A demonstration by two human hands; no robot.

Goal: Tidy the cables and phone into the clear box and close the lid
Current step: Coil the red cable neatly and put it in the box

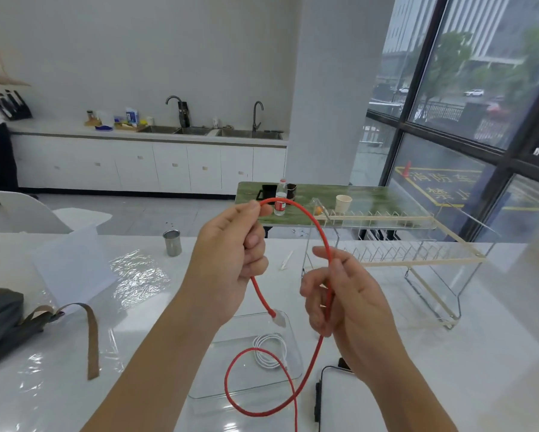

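Observation:
My left hand (231,260) and my right hand (340,294) both grip a red cable (319,229), held up as an arch between them above the table. One plug end (277,318) dangles below my left hand, and the rest loops down over the clear box (199,388). A coiled white cable (269,350) lies inside the box. The phone (333,400) lies on the table right of the box, partly hidden by my right forearm. I see no lid that I can tell apart.
A wire and wood dish rack (417,260) stands at the right. A metal cup (171,243) sits behind, a dark bag with a brown strap (92,338) lies left, and a white sheet (72,266) is beside it. A green table (371,198) stands beyond.

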